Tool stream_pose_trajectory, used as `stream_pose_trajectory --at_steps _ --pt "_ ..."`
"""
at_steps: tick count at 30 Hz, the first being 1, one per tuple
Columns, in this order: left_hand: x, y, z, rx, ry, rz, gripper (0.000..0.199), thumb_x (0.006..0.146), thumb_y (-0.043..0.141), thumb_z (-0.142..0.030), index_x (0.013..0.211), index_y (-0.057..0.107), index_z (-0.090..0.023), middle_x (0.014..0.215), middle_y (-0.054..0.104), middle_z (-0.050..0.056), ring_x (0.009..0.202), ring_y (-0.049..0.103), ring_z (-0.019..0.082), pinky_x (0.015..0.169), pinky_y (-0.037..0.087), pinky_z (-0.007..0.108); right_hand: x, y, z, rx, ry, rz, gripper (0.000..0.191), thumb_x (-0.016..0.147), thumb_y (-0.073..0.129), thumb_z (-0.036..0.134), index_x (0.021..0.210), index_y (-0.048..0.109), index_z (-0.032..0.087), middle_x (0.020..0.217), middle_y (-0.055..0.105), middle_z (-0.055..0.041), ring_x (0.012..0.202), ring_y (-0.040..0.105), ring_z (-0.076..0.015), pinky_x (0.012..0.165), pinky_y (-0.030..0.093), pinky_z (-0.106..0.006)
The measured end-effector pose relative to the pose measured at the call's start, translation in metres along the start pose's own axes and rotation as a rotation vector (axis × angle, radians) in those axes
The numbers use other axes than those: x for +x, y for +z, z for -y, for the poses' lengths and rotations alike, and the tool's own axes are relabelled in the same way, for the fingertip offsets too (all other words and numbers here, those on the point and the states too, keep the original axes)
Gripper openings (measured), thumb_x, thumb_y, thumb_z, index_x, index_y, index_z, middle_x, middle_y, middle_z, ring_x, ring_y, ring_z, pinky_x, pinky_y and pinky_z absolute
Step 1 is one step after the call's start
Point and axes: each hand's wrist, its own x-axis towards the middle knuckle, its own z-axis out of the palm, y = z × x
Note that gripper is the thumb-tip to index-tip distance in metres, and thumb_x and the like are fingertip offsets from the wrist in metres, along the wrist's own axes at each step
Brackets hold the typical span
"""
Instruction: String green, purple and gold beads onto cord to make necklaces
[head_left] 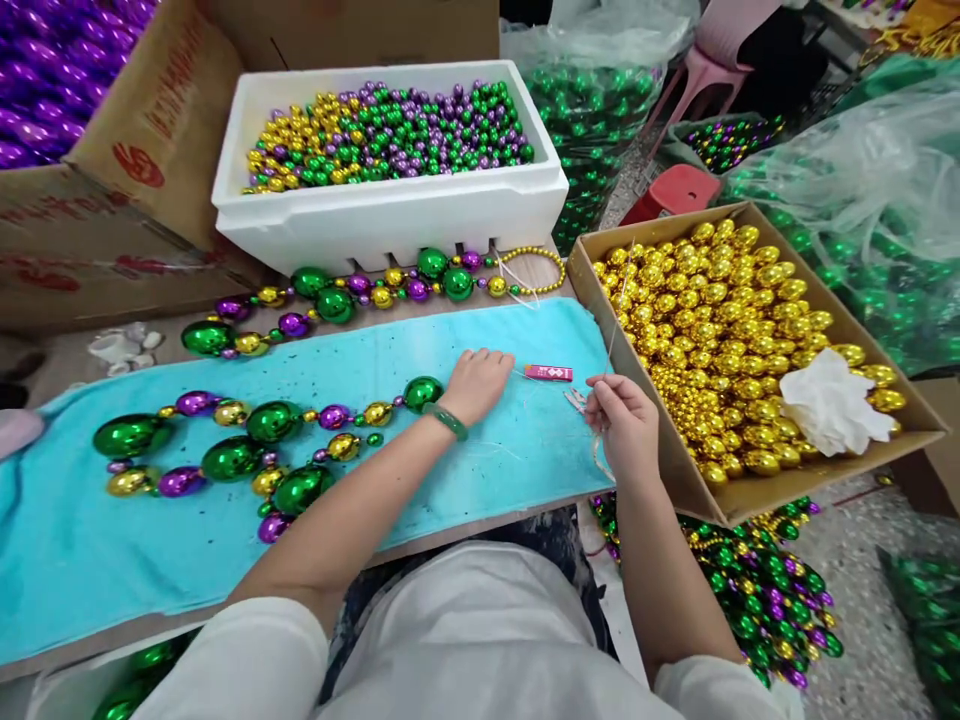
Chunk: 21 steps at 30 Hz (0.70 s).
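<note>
My left hand, a green bangle at its wrist, rests low over the blue towel with its fingers curled down. What they hold, if anything, is hidden. Next to it lies a strand of large green, purple and gold beads, looped on the towel. My right hand pinches a long thin needle that points upward. A pale cord hangs beside that hand. Between my hands lie a pink-red lighter and a small metal tool, partly hidden by my right fingers.
A white foam box of small mixed beads stands behind the towel, with a finished-looking bead strand before it. At right is a carton of gold beads holding crumpled white tissue. Bead strands lie below it. A large carton stands left.
</note>
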Motion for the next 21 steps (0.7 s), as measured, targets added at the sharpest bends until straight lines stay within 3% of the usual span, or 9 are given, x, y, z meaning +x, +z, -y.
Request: stream_pose_trajectory --at_steps 3,7,10,13,17,19,21 --pt "0.027 0.0 0.018 -0.085 -0.041 -0.011 0.026 0.095 0.04 -0.017 0.102 0.065 -0.015 0.099 0.069 0.012 0.099 0.06 0.026 0.083 0.044 0.039 0.009 0.005 -0.001 0.002 -0.006 0.012 0.019 0.078 0.069 0.037 0.083 0.067 0.019 0.055 0.054 0.0034 0.046 0.047 -0.0079 0.04 0.029 -0.019" --pt "0.061 -0.01 0.043 -0.371 -0.044 0.102 0.02 0.089 0.053 -0.021 0.097 0.07 -0.014 0.103 0.07 0.011 0.099 0.062 0.022 0.087 0.046 0.034 0.02 0.008 -0.002 -0.016 -0.038 0.014 0.017 0.079 0.068 0.036 0.084 0.066 0.019 0.056 0.054 0.0041 0.045 0.046 -0.0077 0.039 0.03 -0.02" --pt "0.057 -0.03 0.064 -0.466 -0.031 -0.04 0.029 0.087 0.056 -0.025 0.112 0.068 -0.016 0.115 0.067 0.009 0.107 0.06 0.021 0.097 0.044 0.036 0.029 0.008 -0.003 -0.045 -0.092 0.001 0.014 0.079 0.066 0.032 0.083 0.065 0.018 0.054 0.054 0.0044 0.043 0.046 -0.007 0.038 0.03 -0.019" --pt "0.017 -0.061 0.086 -0.489 -0.043 -0.145 0.03 0.09 0.052 -0.03 0.113 0.068 -0.019 0.115 0.067 0.006 0.11 0.059 0.019 0.101 0.042 0.037 0.037 0.006 -0.002 -0.063 -0.144 -0.018 0.011 0.08 0.064 0.026 0.082 0.065 0.016 0.053 0.055 0.0036 0.041 0.046 -0.0068 0.038 0.03 -0.019" --pt "-0.069 -0.093 0.105 -0.401 -0.202 -0.156 0.031 0.093 0.048 -0.036 0.109 0.069 -0.019 0.109 0.069 0.005 0.104 0.062 0.019 0.097 0.046 0.036 0.045 -0.001 -0.002 -0.029 -0.19 -0.083 0.008 0.074 0.065 0.02 0.078 0.067 0.013 0.05 0.055 0.0031 0.037 0.046 -0.0072 0.035 0.03 -0.02" --pt "-0.114 -0.094 0.107 -0.351 -0.296 -0.171 0.031 0.094 0.047 -0.038 0.106 0.069 -0.02 0.105 0.07 0.005 0.099 0.063 0.02 0.093 0.049 0.036 0.049 -0.005 -0.002 -0.034 -0.216 -0.131 0.007 0.072 0.065 0.018 0.076 0.067 0.013 0.049 0.055 0.0034 0.036 0.046 -0.0073 0.034 0.031 -0.019" --pt "-0.154 -0.083 0.103 -0.306 -0.355 -0.166 0.033 0.094 0.046 -0.04 0.107 0.069 -0.02 0.103 0.07 0.006 0.097 0.064 0.022 0.089 0.051 0.037 0.053 -0.01 0.0 -0.037 -0.247 -0.171 0.006 0.071 0.064 0.017 0.074 0.066 0.013 0.047 0.054 0.0038 0.035 0.046 -0.0076 0.032 0.032 -0.019"
